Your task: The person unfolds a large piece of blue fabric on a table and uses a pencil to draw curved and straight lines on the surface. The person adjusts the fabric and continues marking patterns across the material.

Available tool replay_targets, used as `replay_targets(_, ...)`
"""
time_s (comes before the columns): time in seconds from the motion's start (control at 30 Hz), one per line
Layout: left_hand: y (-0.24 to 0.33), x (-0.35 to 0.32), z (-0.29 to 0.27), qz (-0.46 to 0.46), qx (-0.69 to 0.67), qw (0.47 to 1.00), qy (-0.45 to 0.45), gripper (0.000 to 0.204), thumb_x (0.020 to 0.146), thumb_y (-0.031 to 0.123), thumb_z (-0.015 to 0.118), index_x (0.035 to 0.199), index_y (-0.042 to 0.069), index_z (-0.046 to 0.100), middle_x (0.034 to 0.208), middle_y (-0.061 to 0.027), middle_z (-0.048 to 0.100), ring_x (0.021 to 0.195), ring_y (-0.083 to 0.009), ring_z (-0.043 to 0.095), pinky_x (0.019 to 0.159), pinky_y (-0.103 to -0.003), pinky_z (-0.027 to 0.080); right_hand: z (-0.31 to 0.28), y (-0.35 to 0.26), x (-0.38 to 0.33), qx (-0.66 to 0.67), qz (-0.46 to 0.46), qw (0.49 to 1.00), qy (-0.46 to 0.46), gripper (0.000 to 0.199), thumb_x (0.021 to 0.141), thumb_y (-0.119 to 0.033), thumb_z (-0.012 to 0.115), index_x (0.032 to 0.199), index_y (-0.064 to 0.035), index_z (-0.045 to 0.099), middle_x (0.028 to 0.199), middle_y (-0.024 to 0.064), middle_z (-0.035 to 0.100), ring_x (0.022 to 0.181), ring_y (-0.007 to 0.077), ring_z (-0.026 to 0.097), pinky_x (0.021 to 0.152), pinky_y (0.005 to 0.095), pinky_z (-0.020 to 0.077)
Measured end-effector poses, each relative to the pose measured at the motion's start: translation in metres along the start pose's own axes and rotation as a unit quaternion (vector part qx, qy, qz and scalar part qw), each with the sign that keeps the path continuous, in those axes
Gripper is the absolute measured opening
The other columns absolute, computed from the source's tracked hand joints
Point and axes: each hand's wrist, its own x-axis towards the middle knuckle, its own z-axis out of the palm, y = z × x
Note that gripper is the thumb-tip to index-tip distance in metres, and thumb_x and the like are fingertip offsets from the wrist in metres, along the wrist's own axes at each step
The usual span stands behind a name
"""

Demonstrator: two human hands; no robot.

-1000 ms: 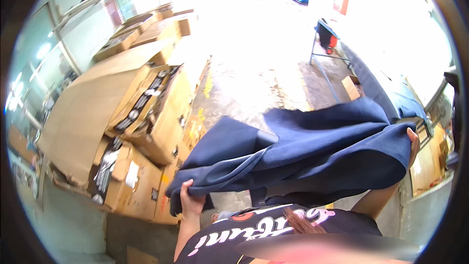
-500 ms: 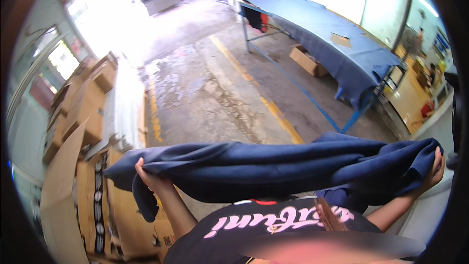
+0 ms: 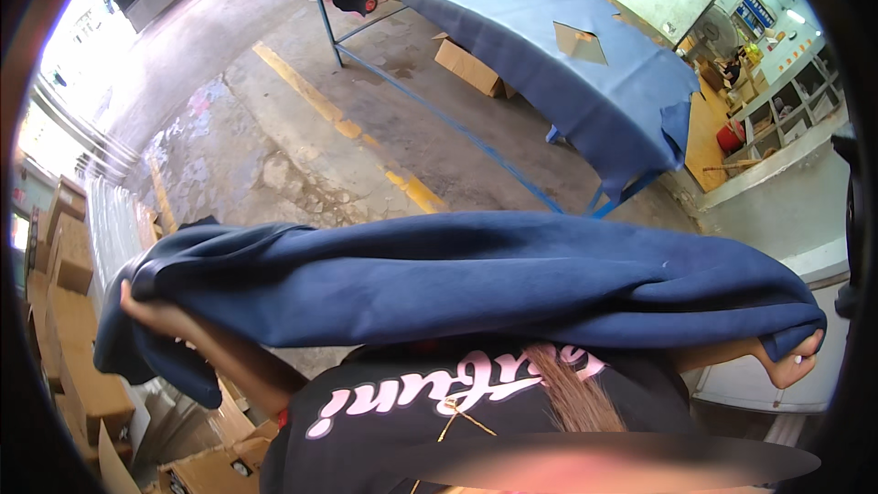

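Note:
A large dark blue garment (image 3: 476, 279) hangs stretched across the view in front of my chest. My left hand (image 3: 151, 311) grips its left end, where the cloth bunches and droops down. My right hand (image 3: 794, 363) grips the right end at the far right, fingers curled under the fabric. The cloth sags slightly between both hands and hides most of my forearms. Below it shows my black shirt with pink lettering.
A long table covered in blue cloth (image 3: 549, 46) on a blue metal frame stands ahead to the right, with a cardboard box (image 3: 466, 66) under it. Stacked cardboard boxes (image 3: 64, 311) line the left. Concrete floor with a yellow line (image 3: 338, 128) lies between. Shelving (image 3: 777, 101) stands at the far right.
I have turned to the right: the cardboard boxes slid to the left edge and the blue table came into view. The garment has been spread wider between my hands.

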Motion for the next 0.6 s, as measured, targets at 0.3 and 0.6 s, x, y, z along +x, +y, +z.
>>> replay_targets(0.3,-0.108,0.069,0.136,0.184,0.243,0.948,0.089,0.043,0.091,0.031,0.06,0.124,0.004,0.053,0.124,-0.0174,0.056,0.108,-0.0293,0.056,0.093,-0.041,0.046,0.177,-0.059,-0.137,-0.043,-0.02,0.998,-0.042,0.02,0.079,-0.02,0.063,0.072,-0.0017,0.06,0.065,0.0093,0.058,0.061,0.0211,0.055,0.056,0.0357,0.0436)
replay_targets(0.6,-0.263,0.08,0.309,0.039,0.136,0.989,0.043,0.059,0.091,0.04,0.058,0.133,0.002,0.04,0.134,-0.0177,0.048,0.119,-0.0325,0.046,0.101,-0.044,0.037,0.316,-0.13,-0.28,-0.105,-0.028,0.986,-0.128,0.023,0.085,-0.027,0.056,0.085,-0.0042,0.06,0.076,0.0116,0.06,0.071,0.0261,0.057,0.062,0.0394,0.0454)
